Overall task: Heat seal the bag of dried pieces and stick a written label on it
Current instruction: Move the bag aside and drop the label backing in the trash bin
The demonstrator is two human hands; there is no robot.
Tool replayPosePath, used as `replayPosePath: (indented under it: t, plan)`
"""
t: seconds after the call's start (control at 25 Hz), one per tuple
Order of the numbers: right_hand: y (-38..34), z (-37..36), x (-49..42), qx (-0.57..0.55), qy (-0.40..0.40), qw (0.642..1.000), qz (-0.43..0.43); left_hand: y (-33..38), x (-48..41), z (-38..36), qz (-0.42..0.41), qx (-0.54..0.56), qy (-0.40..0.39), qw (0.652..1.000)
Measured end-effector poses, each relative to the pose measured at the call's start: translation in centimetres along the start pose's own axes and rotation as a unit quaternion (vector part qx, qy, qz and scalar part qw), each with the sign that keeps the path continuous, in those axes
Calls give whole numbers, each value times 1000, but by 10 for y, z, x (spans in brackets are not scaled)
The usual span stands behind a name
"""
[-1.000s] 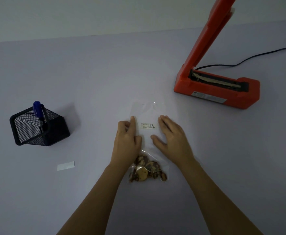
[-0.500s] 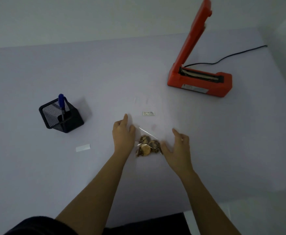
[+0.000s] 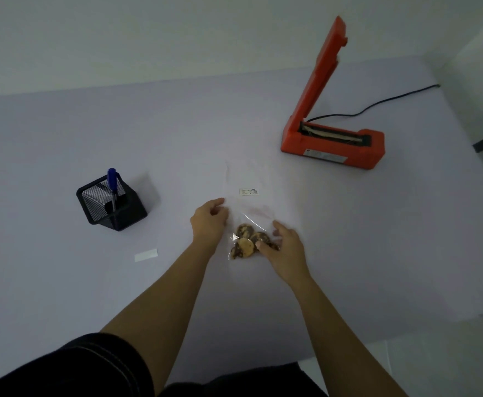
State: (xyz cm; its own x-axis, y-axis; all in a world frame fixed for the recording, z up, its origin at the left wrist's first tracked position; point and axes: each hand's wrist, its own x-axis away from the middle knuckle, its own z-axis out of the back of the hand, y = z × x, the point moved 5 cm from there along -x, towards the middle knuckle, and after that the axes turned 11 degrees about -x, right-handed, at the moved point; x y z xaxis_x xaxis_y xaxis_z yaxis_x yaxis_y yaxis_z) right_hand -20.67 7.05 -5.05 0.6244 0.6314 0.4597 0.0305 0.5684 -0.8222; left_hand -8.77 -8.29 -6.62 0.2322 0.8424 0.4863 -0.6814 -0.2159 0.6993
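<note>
A clear plastic bag (image 3: 258,179) lies flat on the table, with brown dried pieces (image 3: 246,245) bunched at its near end. A small white written label (image 3: 248,191) is stuck on its upper part. My left hand (image 3: 208,220) rests at the bag's left edge with its fingers loosely curled and nothing clearly pinched. My right hand (image 3: 287,247) is at the bag's right side. Its fingers are spread and its thumb touches the bag by the dried pieces. The orange heat sealer (image 3: 332,144) stands at the back right with its arm raised.
A black mesh pen holder (image 3: 111,204) with a blue pen (image 3: 112,180) stands to the left. A white strip of backing paper (image 3: 146,255) lies in front of it. The sealer's black cord (image 3: 377,106) runs to the right edge. The table's near edge is close to my body.
Both hands have come off the label area and drawn back toward the bag's near end. The view has pulled back and up, and the right thumb now touches the dried pieces.
</note>
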Motion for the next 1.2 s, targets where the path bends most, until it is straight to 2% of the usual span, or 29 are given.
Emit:
replayPosePath:
  t: [0.2,0.52,0.76,1.08,1.2]
  plan:
    - [-46,-8,-44,-14,-17,999,38,30,-31,24,22,77,48,996]
    - [-133,-49,-163,-21,-63,994,89,91,-153,73,10,78,110,991]
    - [-139,-77,-226,-24,-78,992,92,93,-221,75,20,48,120,991]
    - [-138,-84,-244,-14,-64,993,101,94,-244,73,1,8,133,991]
    - [-146,-79,-240,52,-46,988,134,101,-231,75,-10,-43,131,990]
